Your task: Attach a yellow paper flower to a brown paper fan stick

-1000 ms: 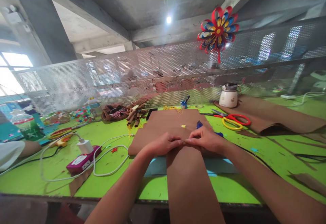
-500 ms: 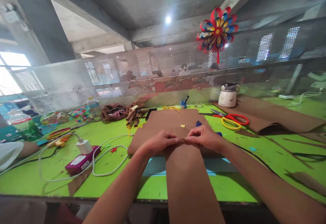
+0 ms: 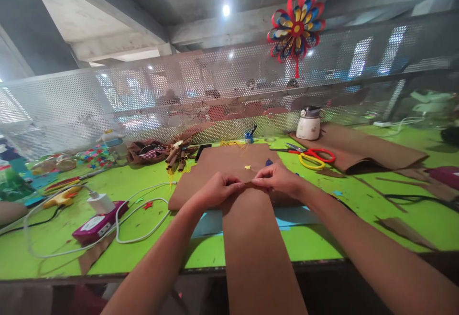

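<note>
A long strip of brown paper (image 3: 253, 248) runs from the green table (image 3: 150, 253) down toward me, over the table's near edge. My left hand (image 3: 215, 190) and my right hand (image 3: 278, 179) meet at the strip's far end, each pinching it with thumb and fingers closed. A wider brown sheet (image 3: 229, 162) lies flat just behind the hands, with a small yellow scrap (image 3: 247, 167) on it. A light blue sheet (image 3: 211, 222) shows under the strip.
Red-and-yellow scissors (image 3: 313, 157), a white pot (image 3: 308, 124) and folded brown paper (image 3: 362, 150) lie right. A magenta device (image 3: 95, 224), white charger cable (image 3: 143, 231), rolled brown sticks (image 3: 177, 155) lie left. A perforated metal screen (image 3: 143, 100) backs the table; a paper flower (image 3: 296, 23) hangs on it.
The view has swung right and slightly down, so everything sits further left and higher. Both hands keep pinching the strip's far end, edging a little away from me.
</note>
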`<state>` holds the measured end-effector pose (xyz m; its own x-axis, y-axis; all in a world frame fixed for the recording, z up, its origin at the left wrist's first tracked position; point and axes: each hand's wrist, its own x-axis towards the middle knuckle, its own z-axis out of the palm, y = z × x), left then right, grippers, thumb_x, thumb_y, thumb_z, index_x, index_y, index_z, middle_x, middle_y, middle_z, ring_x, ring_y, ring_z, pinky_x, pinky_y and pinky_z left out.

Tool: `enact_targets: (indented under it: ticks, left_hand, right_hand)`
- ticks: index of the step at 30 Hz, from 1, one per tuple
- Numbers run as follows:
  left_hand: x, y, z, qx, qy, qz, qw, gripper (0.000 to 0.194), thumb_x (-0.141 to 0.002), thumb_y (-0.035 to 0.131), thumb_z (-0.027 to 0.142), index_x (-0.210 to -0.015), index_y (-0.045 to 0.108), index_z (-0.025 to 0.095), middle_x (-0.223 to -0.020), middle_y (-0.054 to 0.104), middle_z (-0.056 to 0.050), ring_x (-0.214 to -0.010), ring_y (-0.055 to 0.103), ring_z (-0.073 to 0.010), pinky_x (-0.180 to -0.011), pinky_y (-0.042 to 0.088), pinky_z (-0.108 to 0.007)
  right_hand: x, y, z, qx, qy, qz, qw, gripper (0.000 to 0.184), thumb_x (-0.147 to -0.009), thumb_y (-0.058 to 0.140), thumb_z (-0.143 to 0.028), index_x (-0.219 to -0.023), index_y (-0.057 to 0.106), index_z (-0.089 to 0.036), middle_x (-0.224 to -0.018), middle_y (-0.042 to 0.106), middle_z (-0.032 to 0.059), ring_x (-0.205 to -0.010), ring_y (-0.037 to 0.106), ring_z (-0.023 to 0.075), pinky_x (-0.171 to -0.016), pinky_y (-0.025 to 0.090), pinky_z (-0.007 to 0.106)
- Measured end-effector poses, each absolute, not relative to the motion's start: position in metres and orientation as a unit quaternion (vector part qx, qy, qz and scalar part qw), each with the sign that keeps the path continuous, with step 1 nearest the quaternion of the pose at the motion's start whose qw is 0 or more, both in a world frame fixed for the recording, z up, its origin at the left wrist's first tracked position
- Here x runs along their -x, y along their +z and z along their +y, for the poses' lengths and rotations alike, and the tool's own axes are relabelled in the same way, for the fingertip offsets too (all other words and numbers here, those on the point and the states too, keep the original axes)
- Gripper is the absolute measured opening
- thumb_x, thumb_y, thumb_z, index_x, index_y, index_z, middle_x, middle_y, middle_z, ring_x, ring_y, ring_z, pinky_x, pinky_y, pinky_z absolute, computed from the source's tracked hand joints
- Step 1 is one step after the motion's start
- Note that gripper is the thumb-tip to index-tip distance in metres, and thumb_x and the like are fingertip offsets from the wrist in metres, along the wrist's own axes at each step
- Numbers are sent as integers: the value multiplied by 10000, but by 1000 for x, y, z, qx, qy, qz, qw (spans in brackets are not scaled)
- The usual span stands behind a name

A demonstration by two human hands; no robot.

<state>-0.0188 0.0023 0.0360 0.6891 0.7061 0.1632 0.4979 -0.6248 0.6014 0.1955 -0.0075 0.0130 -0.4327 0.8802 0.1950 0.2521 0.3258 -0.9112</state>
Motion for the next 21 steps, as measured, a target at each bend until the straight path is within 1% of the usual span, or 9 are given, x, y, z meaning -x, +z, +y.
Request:
enact_targets:
  ticks: [3, 6, 11, 16, 19, 21]
  left_hand:
    - [18, 34, 4, -888, 192, 336, 249, 329, -851, 429, 361, -711, 607, 122, -622, 521, 6, -590, 412, -93, -538, 292, -210]
    - [18, 35, 3, -888, 193, 335, 250, 327, -851, 429, 358, -705, 605, 124, -615, 524, 8, -582, 420, -91, -536, 298, -207]
    - [23, 41, 1, -880, 189, 340, 273, 307, -832, 457, 368, -735, 622, 128, -635, 540, 7, -589, 435, -91, -533, 309, -199]
    - [31, 43, 1, -840, 162, 375, 358, 356, -818, 459, 444, -751, 602, 126, -567, 509, 16, -497, 430, -88, -466, 314, -198]
    - [30, 43, 1, -838, 167, 374, 361, 348, -816, 471, 430, -730, 602, 120, -538, 504, 18, -472, 428, -84, -450, 312, -194]
    - [29, 44, 0, -843, 172, 370, 350, 335, -820, 471, 403, -709, 603, 116, -510, 497, 21, -454, 421, -81, -435, 299, -190]
  right_hand:
    - [-199, 12, -5, 380, 437, -745, 332, 301, -750, 581, -408, -723, 642, -115, -516, 523, -17, -455, 420, 71, -454, 315, 213]
    - [-201, 12, -5, 372, 436, -755, 320, 307, -769, 558, -405, -759, 650, -112, -522, 523, -18, -459, 439, 75, -459, 334, 211]
    - [-201, 12, -3, 380, 405, -756, 347, 302, -749, 583, -404, -730, 652, -111, -483, 498, -32, -434, 438, 72, -439, 313, 204]
    - [-204, 11, 0, 392, 413, -737, 366, 288, -731, 599, -399, -717, 644, -115, -488, 494, -33, -415, 417, 65, -420, 296, 202]
    - [-205, 13, -1, 397, 418, -735, 357, 300, -721, 608, -409, -737, 650, -112, -524, 525, -19, -449, 428, 73, -449, 317, 210]
    - [-206, 16, -3, 398, 413, -738, 356, 307, -719, 612, -405, -779, 659, -108, -591, 567, 1, -514, 462, 88, -498, 345, 220]
